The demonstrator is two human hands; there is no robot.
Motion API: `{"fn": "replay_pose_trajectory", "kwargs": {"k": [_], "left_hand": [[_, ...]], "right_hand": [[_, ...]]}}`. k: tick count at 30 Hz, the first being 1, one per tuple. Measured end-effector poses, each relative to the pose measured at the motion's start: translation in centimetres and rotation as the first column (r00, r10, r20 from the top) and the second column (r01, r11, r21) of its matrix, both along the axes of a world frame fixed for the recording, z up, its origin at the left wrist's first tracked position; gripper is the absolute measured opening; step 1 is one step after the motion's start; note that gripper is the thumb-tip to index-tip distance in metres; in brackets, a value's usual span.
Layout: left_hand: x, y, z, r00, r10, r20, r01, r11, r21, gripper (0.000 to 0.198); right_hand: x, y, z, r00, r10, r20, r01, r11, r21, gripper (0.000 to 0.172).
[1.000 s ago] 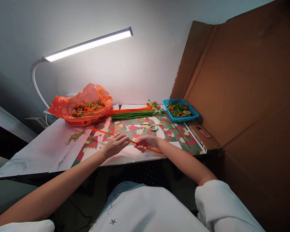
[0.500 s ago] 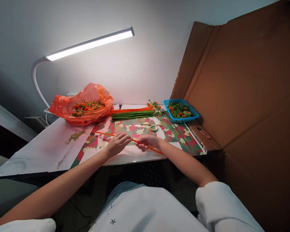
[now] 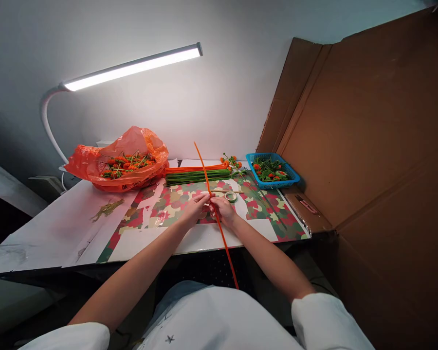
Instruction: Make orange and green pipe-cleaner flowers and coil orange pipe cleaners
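Between my two hands, an orange pipe cleaner runs lengthwise away from me, its far end raised above the table and its near end hanging past the table edge. My left hand pinches it near the middle. Right beside it, my right hand has its fingers closed around the same stretch, and the fingertips of both hands meet there. Just beyond my hands lie a roll of tape and a thin wooden stick. Bundles of green pipe cleaners and orange pipe cleaners lie farther back.
An orange plastic bag of orange flower pieces sits at the back left, under a lit lamp. Toward the back right are a small flower bunch and a blue basket of green and orange pieces. A cardboard panel stands on the right.
The orange pipe cleaner has turned from lying crosswise to pointing away from me. My hands have come closer together, with my left hand moving to the right.
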State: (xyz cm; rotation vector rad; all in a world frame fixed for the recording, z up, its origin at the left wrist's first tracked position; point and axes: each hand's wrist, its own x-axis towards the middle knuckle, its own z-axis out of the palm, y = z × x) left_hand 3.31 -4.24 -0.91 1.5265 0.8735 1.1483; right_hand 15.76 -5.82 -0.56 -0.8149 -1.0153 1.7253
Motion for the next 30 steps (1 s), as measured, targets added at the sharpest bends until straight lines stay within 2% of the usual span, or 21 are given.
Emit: {"fn": "replay_pose_trajectory", "kwargs": {"k": [2, 5, 10, 20, 30], "left_hand": [[0.0, 0.5, 0.0, 0.99, -0.114, 0.078, 0.121, 0.988, -0.097, 0.055], [-0.2, 1.1, 0.1, 0.957, -0.221, 0.19, 0.255, 0.949, -0.183, 0.052], [-0.6, 1.2, 0.0, 0.905, -0.275, 0.325, 0.362, 0.899, -0.247, 0.044], [-0.6, 0.8, -0.1, 0.895, -0.227, 0.385, 0.351, 0.891, -0.29, 0.038], [-0.2, 0.5, -0.1, 0.935, -0.14, 0.325, 0.234, 0.934, -0.271, 0.039]], "right_hand": [[0.4, 0.6, -0.3, 0.999, 0.019, 0.034, -0.019, 1.0, 0.0, 0.023], [1.1, 1.0, -0.4, 0.995, 0.074, 0.067, -0.075, 0.997, 0.002, 0.021], [1.5, 1.0, -0.3, 0.987, 0.135, 0.088, -0.137, 0.991, 0.012, 0.024], [1.3, 1.5, -1.4, 0.985, 0.11, 0.132, -0.119, 0.991, 0.06, 0.024], [0.6, 1.3, -1.7, 0.977, -0.049, 0.21, 0.024, 0.992, 0.121, 0.025]]}}
